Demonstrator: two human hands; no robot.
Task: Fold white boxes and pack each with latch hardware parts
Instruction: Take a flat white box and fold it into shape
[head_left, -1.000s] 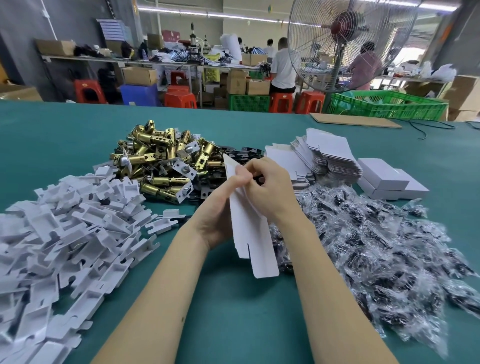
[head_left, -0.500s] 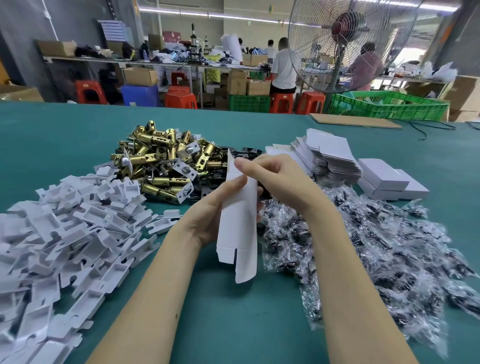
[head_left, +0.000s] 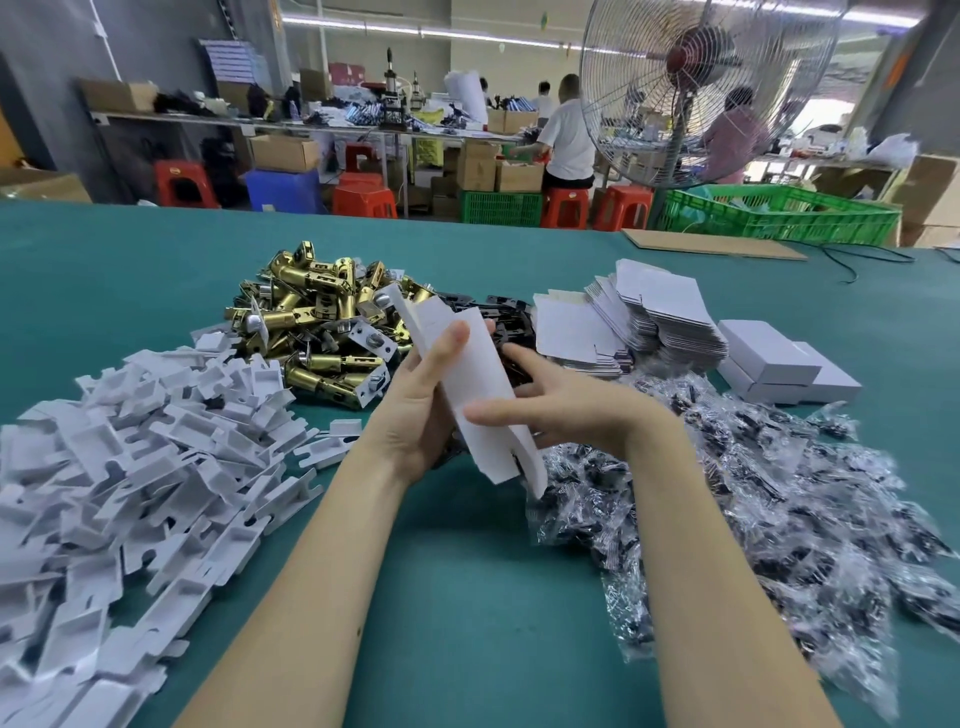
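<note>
A flat white box blank (head_left: 470, 384) stands on end, tilted, above the green table (head_left: 467, 597). My left hand (head_left: 415, 410) grips its left side, thumb laid up the front face. My right hand (head_left: 566, 405) holds its lower right part, thumb across the front and fingers behind it. Behind the hands lies a heap of brass latch bolts (head_left: 317, 322). Dark plates (head_left: 504, 317) lie beside that heap. A stack of flat box blanks (head_left: 660, 312) and folded white boxes (head_left: 774, 364) sit at the right.
White cardboard inserts (head_left: 130, 457) are piled at the left. Clear bags of dark screws (head_left: 779, 509) spread across the right. A cardboard sheet (head_left: 711, 244), a green crate (head_left: 779, 213) and a standing fan (head_left: 685, 88) lie past the table. People work at far benches.
The box blank has tipped so its top leans left. My right hand dropped from the blank's top edge to its lower part, and my left hand moved up its left side.
</note>
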